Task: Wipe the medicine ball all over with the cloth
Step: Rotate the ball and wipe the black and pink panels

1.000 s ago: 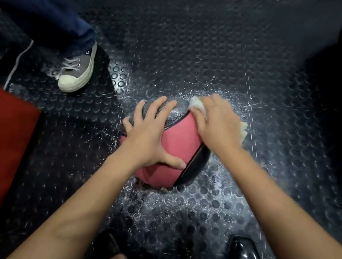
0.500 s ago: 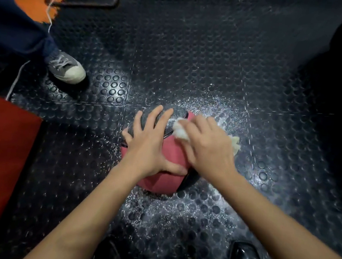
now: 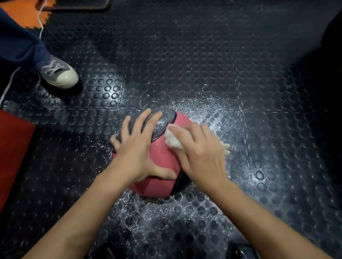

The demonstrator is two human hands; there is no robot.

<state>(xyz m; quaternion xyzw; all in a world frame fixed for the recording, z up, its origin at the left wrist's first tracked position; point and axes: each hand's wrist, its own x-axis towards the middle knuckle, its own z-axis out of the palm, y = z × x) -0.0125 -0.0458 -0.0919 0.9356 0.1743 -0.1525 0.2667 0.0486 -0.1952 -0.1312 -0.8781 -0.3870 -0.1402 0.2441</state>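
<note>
a: why is the left hand spread flat like that?

b: it works as a brace. the fingers are straight and splayed over the round pink and black rubber medicine ball, thumb stretched toward the near side, pressing rather than grasping. the ball sits on the black studded rubber floor mat, and i'd judge it would roll without that weight on top.

a: and the right hand?

b: it curls its fingers over a crumpled white cloth, pinning it to the pink panel just right of the bracing palm, close to the black seam. part of the cloth pokes out past the knuckles on the far side.

a: so where is the wiping happening?

b: on the upper face, between the two hands. the underside against the floor looks unreached, so i think the ball needs turning.

a: anything else nearby?

b: a grey canvas sneaker well left of the brace, and white speckles on the floor around the ball.
</note>
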